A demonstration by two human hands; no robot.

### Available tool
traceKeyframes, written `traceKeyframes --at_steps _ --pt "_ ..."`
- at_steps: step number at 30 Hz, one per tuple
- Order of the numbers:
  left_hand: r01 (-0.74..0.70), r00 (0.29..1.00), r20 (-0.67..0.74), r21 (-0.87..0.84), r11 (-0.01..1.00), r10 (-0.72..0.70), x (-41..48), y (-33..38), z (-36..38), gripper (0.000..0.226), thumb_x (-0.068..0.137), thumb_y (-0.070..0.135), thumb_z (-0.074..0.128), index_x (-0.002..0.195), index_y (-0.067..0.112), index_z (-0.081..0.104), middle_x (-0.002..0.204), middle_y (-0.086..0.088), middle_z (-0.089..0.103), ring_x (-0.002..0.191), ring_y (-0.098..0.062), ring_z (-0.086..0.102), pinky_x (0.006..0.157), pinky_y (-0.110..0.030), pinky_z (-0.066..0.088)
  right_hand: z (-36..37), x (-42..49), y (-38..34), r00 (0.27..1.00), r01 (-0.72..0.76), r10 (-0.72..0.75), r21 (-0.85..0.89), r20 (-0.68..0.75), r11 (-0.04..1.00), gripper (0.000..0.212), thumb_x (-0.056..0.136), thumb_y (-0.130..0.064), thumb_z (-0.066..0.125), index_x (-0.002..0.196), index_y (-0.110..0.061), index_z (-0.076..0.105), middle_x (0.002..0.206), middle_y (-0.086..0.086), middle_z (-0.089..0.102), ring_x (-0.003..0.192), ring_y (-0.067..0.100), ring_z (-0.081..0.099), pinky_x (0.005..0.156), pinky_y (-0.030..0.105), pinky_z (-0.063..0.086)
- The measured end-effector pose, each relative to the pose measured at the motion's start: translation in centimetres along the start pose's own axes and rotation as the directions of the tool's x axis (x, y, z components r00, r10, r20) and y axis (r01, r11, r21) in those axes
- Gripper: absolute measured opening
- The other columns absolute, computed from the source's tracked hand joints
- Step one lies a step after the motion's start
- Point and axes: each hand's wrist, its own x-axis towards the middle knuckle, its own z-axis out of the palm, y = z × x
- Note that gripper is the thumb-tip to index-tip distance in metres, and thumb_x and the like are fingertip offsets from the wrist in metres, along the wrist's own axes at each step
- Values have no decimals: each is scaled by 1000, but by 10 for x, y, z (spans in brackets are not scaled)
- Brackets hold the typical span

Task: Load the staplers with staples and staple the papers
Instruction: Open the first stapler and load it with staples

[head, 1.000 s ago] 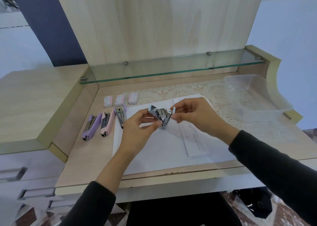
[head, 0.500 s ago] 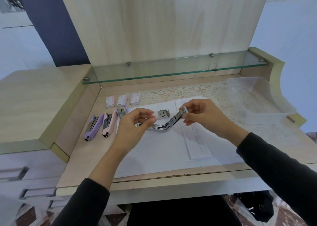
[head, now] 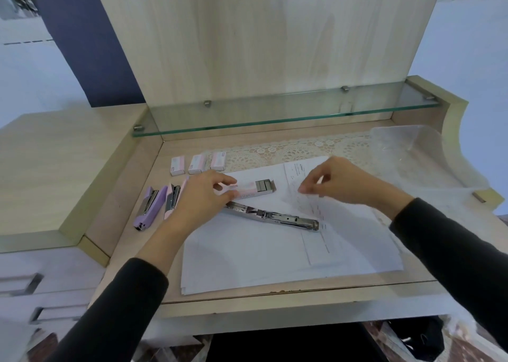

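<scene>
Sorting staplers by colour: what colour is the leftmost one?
Lilac; the stapler shows best in head view.

Long, plain black sleeves (head: 118,312) cover both arms down to the wrists.

**View:** head, single, wide-angle.
**Mount:** worn on the person's head, above the near edge of the desk (head: 129,240).
**Facing:** forward and down, toward the back panel (head: 261,45).
**Nearness:** close, at arm's reach. Both sleeves (head: 118,315) enter from the bottom corners. The left hand (head: 203,196) and right hand (head: 343,182) sit mid-frame over the papers (head: 261,251).
**Centre of frame:** just above the staple box (head: 247,189).
**Coverage:** desk surface from near edge to glass shelf (head: 275,114), with the back panel filling the upper middle. Drawers (head: 27,282) are at lower left.
**Distortion:** straight edges bow toward the frame borders.
</scene>
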Motion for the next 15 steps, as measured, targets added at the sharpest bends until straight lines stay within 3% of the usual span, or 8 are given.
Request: traceKeyframes --at_steps 3,6,7,10,15 --pt "-30 998 61 142 989 22 14 -1 1 31 81 26 68 111 18 65 114 3 58 92 -10 51 80 -24 38 8 26 -6 998 5 -7 -34 -61 999 15 83 -13 63 96 -9 70 82 -2 65 52 -4 53 54 1 42" --pt "-13 988 152 187 982 -16 23 3 1 36 81 29 68 114 18 63 121 0 57 104 -15 50 86 -26 38 26 46 -11 998 13 -20 -115 -55 993 25 81 -8 64 106 -5 67 97 8 68 65 5 51 66 11 41" --pt "-10 984 176 198 980 -26 25 4 2 35 81 29 69 114 18 63 121 -1 57 107 -16 50 87 -26 38 30 50 -12 998 26 -33 -119 -57 993 25 81 -7 63 106 -5 67 99 9 68 65 5 50 63 9 40" --pt "-17 981 193 182 983 -19 27 4 3 32 78 29 71 108 17 67 114 -1 61 103 -14 52 87 -27 41 38 60 -12 993 68 -75 -81 -88 994 20 79 -4 62 97 -5 70 94 11 69 60 -1 46 50 -2 37" --pt "-20 983 184 175 984 -13 22 2 0 34 77 31 73 108 17 68 104 -1 65 90 -10 55 81 -24 42 43 59 -5 981 126 -117 47 -156 991 19 75 -5 68 93 -9 71 81 5 72 53 -2 50 57 -1 38"
